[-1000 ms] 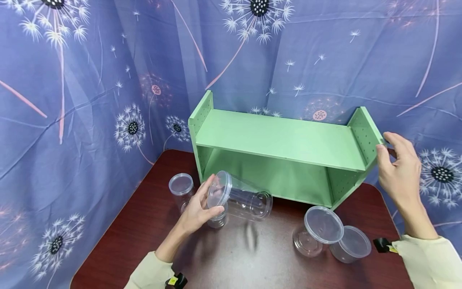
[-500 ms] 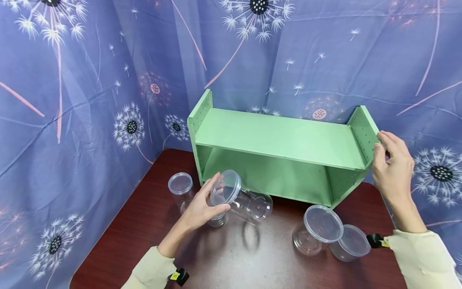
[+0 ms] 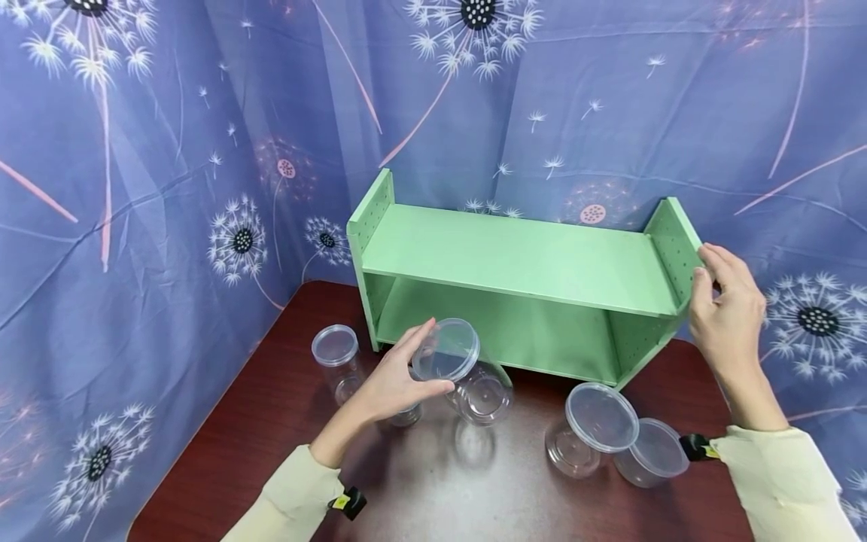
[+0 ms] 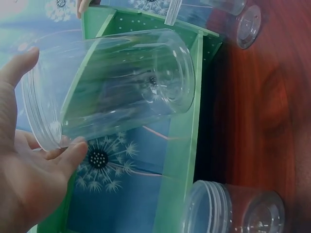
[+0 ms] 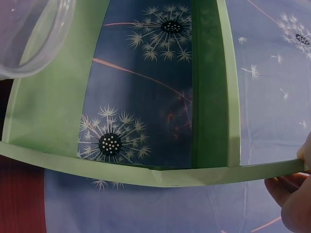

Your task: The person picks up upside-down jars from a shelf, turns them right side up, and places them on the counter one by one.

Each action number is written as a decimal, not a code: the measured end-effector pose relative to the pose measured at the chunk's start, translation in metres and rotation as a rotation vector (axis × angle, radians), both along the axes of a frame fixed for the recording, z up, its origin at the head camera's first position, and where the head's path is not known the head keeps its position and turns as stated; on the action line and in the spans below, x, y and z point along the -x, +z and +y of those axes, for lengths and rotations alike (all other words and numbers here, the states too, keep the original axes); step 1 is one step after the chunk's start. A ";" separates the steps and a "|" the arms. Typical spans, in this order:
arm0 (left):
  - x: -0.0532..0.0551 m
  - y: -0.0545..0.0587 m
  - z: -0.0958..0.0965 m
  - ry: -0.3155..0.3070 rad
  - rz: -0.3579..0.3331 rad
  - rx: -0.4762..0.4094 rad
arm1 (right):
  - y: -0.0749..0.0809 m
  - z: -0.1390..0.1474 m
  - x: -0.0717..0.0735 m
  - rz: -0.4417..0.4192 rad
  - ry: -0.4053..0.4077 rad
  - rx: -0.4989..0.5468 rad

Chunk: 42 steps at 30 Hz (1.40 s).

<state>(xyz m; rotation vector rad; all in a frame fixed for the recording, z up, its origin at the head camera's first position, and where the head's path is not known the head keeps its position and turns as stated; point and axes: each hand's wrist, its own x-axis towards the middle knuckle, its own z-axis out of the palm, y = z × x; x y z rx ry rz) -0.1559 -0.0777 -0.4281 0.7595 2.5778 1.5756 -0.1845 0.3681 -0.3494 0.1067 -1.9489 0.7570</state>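
My left hand grips a large clear plastic jar by its lidded end, thumb on one side and fingers on the other. The jar is tilted over the table in front of a green two-tier shelf, its base pointing away from me. In the left wrist view, the jar looks see-through, with nothing inside. At the shelf's right side, my right hand holds the top of the side panel. The right wrist view shows its fingers on both faces of that panel's edge.
Left of the shelf stands a slim lidded jar, with a small jar partly behind my left hand. On the right are a lidded jar and a low round tub. A blue dandelion-print cloth hangs behind the dark red table.
The left hand has moved right, turning the jar so its base swings toward pointing away from me. My right hand has come in leftward onto the shelf's side panel.
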 end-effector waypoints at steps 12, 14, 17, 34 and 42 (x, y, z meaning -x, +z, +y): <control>0.001 0.003 0.023 -0.005 0.018 0.205 | -0.001 -0.001 0.002 0.014 -0.010 -0.008; 0.001 0.001 0.026 -0.013 0.021 0.230 | -0.001 0.000 0.002 0.017 -0.010 -0.010; 0.002 -0.003 0.030 -0.036 0.023 0.243 | -0.002 0.000 0.002 0.020 -0.006 -0.014; 0.007 -0.035 0.039 -0.093 0.051 0.306 | -0.001 -0.001 0.002 0.025 0.002 -0.016; 0.009 -0.048 0.044 -0.085 0.035 0.345 | -0.001 -0.002 0.002 0.033 0.011 -0.010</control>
